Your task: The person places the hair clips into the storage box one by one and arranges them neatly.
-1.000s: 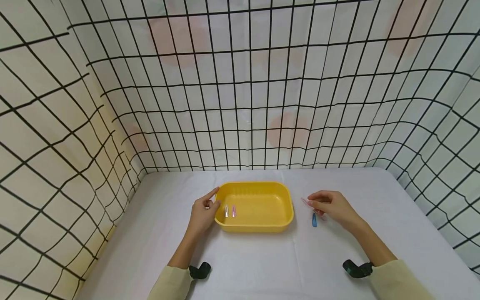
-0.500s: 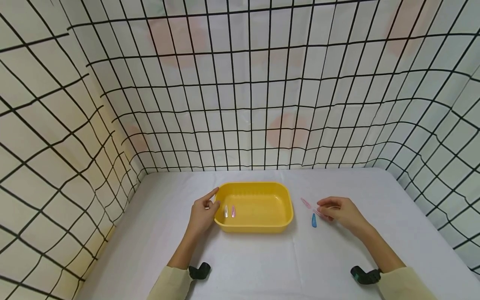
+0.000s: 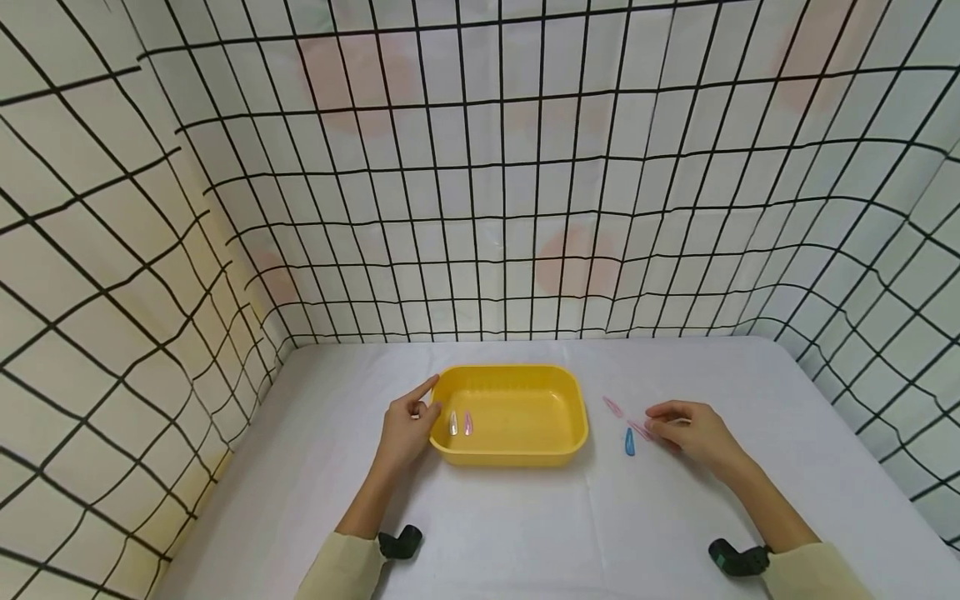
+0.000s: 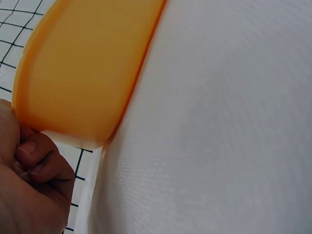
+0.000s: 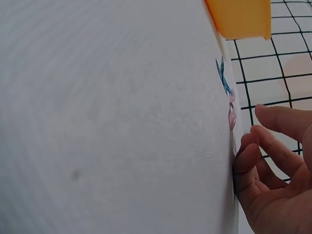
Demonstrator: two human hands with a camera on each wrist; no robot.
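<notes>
A yellow tray (image 3: 517, 457) stands on the white cloth, with a silvery snap hair clip (image 3: 453, 423) and a pink snap hair clip (image 3: 468, 423) inside near its left end. My left hand (image 3: 405, 429) holds the tray's left end, thumb at the rim and other fingers bent beneath it. Right of the tray lie two more pink hair clips, one farther back (image 3: 613, 407) and one nearer (image 3: 640, 430), plus a blue hair clip (image 3: 629, 442). My right hand (image 3: 690, 433) is at the nearer pink clip; the right wrist view shows its thumb and fingers parted with nothing between them.
A black wire grid (image 3: 502, 221) over pale cloth walls the table (image 3: 517, 525) at the back and both sides. Dark wrist cameras (image 3: 738, 558) sit by the light sleeves (image 3: 813, 575).
My right hand has drawn back to the right, from over the pink hair clips to beside the nearer one, uncovering both. My left hand and the tray stay in place.
</notes>
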